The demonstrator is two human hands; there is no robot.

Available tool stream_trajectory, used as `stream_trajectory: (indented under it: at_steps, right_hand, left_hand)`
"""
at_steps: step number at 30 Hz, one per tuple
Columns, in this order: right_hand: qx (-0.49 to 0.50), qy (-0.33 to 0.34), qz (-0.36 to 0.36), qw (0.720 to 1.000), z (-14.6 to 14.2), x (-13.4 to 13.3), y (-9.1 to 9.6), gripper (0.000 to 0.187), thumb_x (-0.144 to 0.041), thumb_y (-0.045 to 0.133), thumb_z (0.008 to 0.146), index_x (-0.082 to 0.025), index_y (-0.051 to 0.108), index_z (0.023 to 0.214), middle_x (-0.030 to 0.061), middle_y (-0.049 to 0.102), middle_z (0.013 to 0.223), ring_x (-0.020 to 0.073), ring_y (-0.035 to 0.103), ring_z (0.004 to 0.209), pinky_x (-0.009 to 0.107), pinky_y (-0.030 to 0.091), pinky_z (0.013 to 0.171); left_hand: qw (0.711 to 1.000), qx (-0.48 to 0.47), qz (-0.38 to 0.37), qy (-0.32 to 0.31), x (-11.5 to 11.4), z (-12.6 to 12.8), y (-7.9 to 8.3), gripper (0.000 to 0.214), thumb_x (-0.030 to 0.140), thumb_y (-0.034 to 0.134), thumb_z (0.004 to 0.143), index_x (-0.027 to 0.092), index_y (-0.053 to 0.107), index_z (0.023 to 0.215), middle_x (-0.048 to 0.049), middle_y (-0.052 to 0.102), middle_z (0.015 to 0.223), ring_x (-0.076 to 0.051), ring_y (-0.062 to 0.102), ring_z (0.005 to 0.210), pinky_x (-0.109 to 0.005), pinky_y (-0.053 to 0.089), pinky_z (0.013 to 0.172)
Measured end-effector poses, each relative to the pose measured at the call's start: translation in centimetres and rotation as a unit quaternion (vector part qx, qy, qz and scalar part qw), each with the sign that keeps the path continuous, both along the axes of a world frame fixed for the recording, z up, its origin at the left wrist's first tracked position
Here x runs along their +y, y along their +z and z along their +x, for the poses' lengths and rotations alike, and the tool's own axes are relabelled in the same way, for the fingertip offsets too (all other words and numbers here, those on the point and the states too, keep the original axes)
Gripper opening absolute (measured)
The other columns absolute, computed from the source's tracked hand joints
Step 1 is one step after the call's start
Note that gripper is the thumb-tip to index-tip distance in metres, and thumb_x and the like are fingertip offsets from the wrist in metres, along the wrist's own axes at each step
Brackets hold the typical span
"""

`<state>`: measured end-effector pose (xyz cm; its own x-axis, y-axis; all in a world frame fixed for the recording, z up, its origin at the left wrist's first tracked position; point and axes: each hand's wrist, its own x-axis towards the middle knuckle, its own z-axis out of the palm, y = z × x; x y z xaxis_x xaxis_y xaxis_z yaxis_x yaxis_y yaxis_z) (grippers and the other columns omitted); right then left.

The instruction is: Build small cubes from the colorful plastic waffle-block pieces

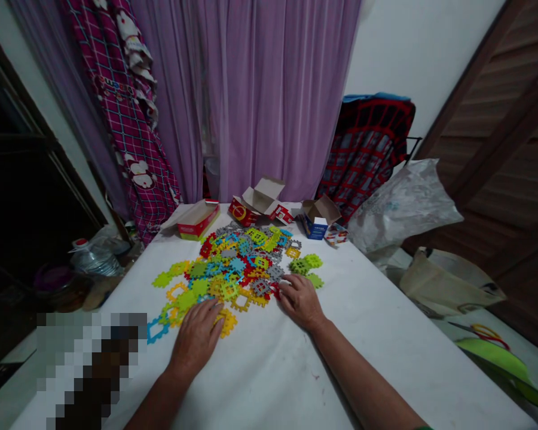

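A heap of flat plastic interlocking building pieces (237,263) in yellow, green, blue, red and grey is spread over the white-covered table (269,370). Some are solid, others are square frames with toothed edges. My left hand (199,331) lies over the near left edge of the heap, fingers stretched out, with a yellow piece (226,322) beside its fingertips. At the heap's right edge, my right hand (301,298) has bent fingers closed at a red piece (275,291), which is partly hidden by them. Several green pieces (307,263) lie just beyond that hand.
Along the far edge stand an opened red-and-green box (198,224), an opened red box (244,212) and an opened blue box (314,228). Purple curtains (278,101) hang behind. Right of the table are a plastic bag (399,206), a cloth bag (451,280) and scissors (484,334).
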<state>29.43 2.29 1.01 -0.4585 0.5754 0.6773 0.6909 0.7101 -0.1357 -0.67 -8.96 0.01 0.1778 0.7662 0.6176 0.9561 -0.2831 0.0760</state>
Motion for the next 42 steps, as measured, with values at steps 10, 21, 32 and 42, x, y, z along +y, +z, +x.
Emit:
stream_trajectory:
  at_steps: [10,21,32,42]
  right_hand:
    - [0.018,-0.012,-0.025,0.999,0.7,-0.6,-0.1,0.022,-0.025,0.053,0.092,-0.020,0.070,0.106,0.0098,0.068,0.112,0.0234,0.056,0.104,0.039,0.044,0.089]
    - [0.002,-0.075,-0.118,0.990,-5.5,-1.1,0.2,0.034,-0.042,0.067,0.082,-0.020,0.069,0.109,0.0090,0.070,0.103,0.0250,0.057,0.096,0.037,0.041,0.082]
    - [0.127,-0.063,-0.097,0.985,-4.2,-0.6,-0.7,0.033,-0.035,0.046,0.095,-0.021,0.075,0.099,0.0088,0.072,0.096,0.0201,0.062,0.090,0.033,0.047,0.082]
    - [0.346,-0.147,-0.306,0.875,2.8,-1.6,-1.4,0.048,-0.055,0.052,0.079,-0.017,0.068,0.104,0.0060,0.074,0.081,0.0207,0.067,0.071,0.032,0.053,0.068]
  left_hand:
    - [1.000,-0.022,-0.011,-0.007,1.6,2.0,0.3,0.030,0.031,0.045,0.096,0.024,0.067,0.115,-0.0075,0.071,0.117,-0.023,0.063,0.110,-0.045,0.049,0.099]
    - [0.993,-0.112,-0.029,-0.001,3.0,3.5,0.2,0.026,0.027,0.048,0.094,0.023,0.067,0.111,-0.0069,0.073,0.112,-0.023,0.065,0.108,-0.044,0.050,0.098]
    - [0.991,-0.132,-0.036,-0.004,2.9,3.2,0.0,0.026,0.026,0.048,0.093,0.023,0.068,0.109,-0.0068,0.073,0.113,-0.023,0.065,0.107,-0.045,0.051,0.097]
    - [0.990,-0.138,-0.032,-0.001,3.1,3.0,0.1,0.029,0.029,0.046,0.093,0.022,0.069,0.110,-0.0073,0.073,0.111,-0.023,0.066,0.106,-0.043,0.052,0.097]
